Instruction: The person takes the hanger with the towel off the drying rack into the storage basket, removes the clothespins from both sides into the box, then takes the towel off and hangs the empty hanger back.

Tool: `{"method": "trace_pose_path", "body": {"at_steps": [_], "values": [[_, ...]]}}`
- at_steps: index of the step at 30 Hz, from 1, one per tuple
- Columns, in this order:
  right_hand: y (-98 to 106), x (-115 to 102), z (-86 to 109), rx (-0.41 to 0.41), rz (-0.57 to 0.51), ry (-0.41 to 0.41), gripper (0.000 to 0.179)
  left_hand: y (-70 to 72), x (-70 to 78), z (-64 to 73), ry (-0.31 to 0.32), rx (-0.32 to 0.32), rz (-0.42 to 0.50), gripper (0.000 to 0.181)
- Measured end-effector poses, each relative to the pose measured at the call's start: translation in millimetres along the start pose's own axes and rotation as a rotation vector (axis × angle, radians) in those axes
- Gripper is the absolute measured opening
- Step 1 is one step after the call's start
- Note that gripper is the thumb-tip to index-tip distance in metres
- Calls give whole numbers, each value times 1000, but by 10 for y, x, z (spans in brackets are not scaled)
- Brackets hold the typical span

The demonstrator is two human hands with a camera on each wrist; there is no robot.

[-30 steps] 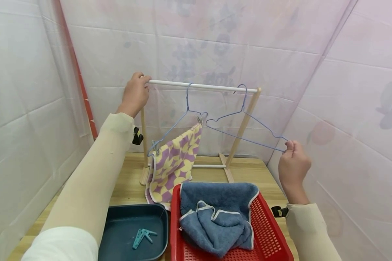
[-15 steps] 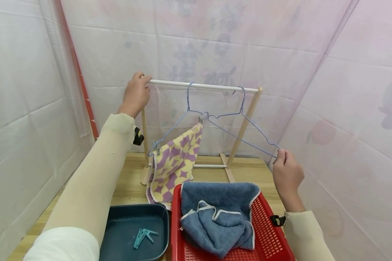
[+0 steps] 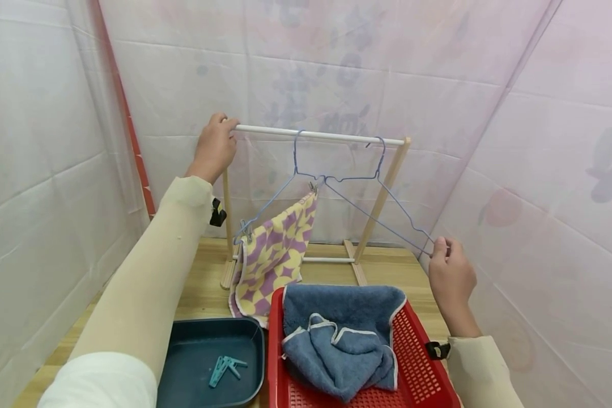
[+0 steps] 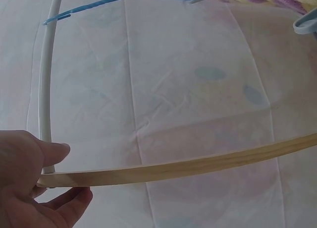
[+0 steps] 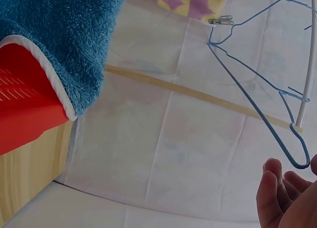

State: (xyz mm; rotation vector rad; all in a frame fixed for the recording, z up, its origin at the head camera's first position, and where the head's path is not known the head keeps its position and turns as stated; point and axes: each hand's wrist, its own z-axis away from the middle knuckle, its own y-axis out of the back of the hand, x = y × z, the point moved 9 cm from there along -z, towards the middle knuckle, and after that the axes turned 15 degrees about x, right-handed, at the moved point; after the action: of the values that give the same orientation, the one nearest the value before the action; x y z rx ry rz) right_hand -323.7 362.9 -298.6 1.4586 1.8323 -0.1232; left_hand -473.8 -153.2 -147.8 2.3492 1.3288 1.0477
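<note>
At the rack's top left corner, my left hand (image 3: 213, 148) grips the wooden clothes rack (image 3: 318, 136), thumb across the white rod and fingers beneath the wooden post (image 4: 148, 174). A blue wire hanger (image 3: 369, 215) hooks over the rod at the right, bare and tilted down to the right. My right hand (image 3: 452, 276) is right at its low corner; the right wrist view shows that corner whole, between thumb and bent fingers (image 5: 270, 188), with a gap to the fingers. A second blue hanger (image 3: 269, 201) carries a purple-and-yellow towel (image 3: 277, 249) on metal clips.
A red basket (image 3: 423, 362) with a blue towel (image 3: 344, 306) stands in front. To its left, a dark tray (image 3: 183, 371) holds teal clothespins (image 3: 226, 369). White sheeting (image 3: 311, 79) encloses the back and sides of the wooden table (image 3: 387, 272).
The bare hanger's right corner has dropped down and to the left, and my right hand moved with it, its fingers now apart from the wire. My left hand stays on the rack.
</note>
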Motion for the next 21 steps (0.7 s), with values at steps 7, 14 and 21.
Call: {"method": "trace_pose_path", "body": {"at_steps": [7,14,21], "values": [[72,-58,-2,32,16,27,54,17,9,8,0,2,7,45],[154,-168,-35,87,62,55,53,16,4,9,9,2,11,44],[196,-359,-54,163,59,122,50,-3,-21,-10,15,10,18,46]]}}
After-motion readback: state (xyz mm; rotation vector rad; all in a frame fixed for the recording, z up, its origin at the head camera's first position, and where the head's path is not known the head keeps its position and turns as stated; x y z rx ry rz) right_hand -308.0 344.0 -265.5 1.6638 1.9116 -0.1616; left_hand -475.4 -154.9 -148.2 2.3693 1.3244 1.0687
